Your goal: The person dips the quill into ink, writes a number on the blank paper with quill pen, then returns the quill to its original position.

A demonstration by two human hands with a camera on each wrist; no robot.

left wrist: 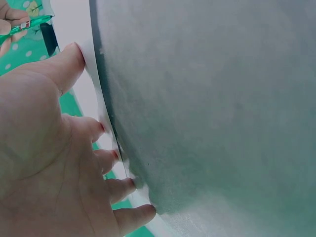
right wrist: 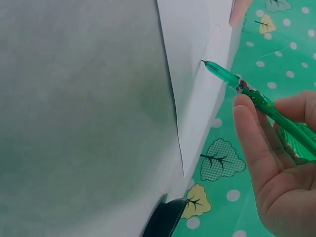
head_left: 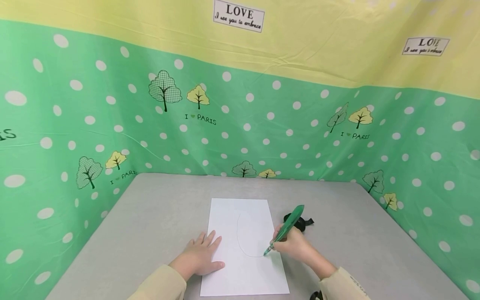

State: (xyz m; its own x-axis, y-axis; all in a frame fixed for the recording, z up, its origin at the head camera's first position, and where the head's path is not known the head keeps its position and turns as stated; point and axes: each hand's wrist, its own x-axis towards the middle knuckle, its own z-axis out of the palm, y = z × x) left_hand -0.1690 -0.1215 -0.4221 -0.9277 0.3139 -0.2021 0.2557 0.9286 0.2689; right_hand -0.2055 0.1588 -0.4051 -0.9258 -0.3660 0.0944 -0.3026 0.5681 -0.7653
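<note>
A grey surface (head_left: 157, 225) stood enclosed on three sides by a green cloth backdrop (head_left: 262, 125) printed with white dots and trees, with a yellow band above carrying two "LOVE" labels (head_left: 238, 15).

One sheet of white paper (head_left: 245, 266) lay flat on the surface, near the front edge and roughly centred, its long side running away from the person. One thin curved pen line (head_left: 240, 237) was visible on the sheet, running from the upper middle down and round toward the right edge.

The left hand (head_left: 200, 256) rested palm down on the left edge of the paper. Its fingers (left wrist: 106, 160) were straight and spread, with the fingertips lying on the sheet and holding nothing. The heel of the hand lay on the bare surface just beside the sheet.

The right hand (head_left: 294, 246) was at the right edge of the paper. Its fingers (right wrist: 254, 143) were curled round one green pen (head_left: 286, 229), pinching the barrel low down. The pen was tilted, with its upper end leaning away to the right. The tip (right wrist: 203, 61) touched the paper at the lower end of the curved line.

One black object (head_left: 301, 223) lay on the surface just behind the right hand, partly hidden by the pen; what it was could not be told. Both forearms wore pale yellow sleeves (head_left: 161, 283).
</note>
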